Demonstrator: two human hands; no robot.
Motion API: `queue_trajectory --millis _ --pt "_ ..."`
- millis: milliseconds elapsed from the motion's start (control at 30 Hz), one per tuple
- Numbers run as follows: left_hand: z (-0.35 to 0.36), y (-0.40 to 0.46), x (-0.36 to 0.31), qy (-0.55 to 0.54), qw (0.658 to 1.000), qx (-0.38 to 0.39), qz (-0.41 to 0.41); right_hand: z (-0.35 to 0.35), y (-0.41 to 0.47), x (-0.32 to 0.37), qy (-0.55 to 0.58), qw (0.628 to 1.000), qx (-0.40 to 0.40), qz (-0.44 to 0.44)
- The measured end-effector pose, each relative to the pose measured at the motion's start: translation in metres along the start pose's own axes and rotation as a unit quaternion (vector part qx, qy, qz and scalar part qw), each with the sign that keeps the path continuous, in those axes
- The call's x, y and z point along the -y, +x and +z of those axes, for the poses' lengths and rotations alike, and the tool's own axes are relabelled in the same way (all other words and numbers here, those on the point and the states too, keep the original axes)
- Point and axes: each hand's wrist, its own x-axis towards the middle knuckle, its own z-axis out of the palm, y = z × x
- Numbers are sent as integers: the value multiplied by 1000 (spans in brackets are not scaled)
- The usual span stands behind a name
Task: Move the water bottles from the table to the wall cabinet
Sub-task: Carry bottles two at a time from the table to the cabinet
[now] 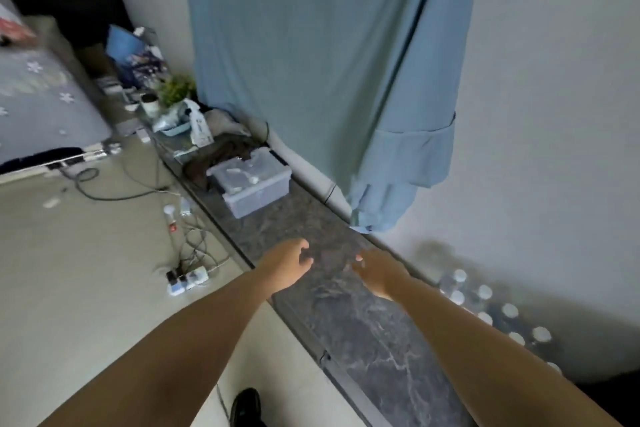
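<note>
Hands are both empty at this moment. The left hand point(289, 265) hangs over the dark marble-patterned ledge point(363, 322) with its fingers loosely curled and holding nothing. The right hand point(379, 272) is beside it, a little apart, also with relaxed fingers and nothing in them.

The water bottles point(491, 305) stand in a group on the right, against the white wall point(554, 114). Only their white caps are clear; the bodies are blurred, so an exact count is not possible. I cannot tell for sure what surface they stand on, because the picture is soft there. No wall cabinet is plainly visible. A blue curtain point(329, 62) hangs over the ledge, and I cannot say what is behind it.

The step now seems to be the reach for the next bottles. To do it well, the person should turn to the right, because the bottles are well apart from both hands. It is better to grip each bottle round the body, under the cap, one in each hand. The nearest bottles should go first, so that the others are not knocked over. The clear plastic box point(252, 184) further along the ledge is not in the way.
</note>
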Motion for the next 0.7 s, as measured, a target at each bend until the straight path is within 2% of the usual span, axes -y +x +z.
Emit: queue_trajectory --millis 133,400,700 --pt "-37 -44 75 -12 996 -49 -79 17 15 85 -30 996 34 -82" --pt "-97 -128 196 -33 978 -116 -171 54 34 255 -92 967 69 -226" --pt "-192 -254 383 -22 933 -184 -309 136 7 497 -138 917 96 -363"
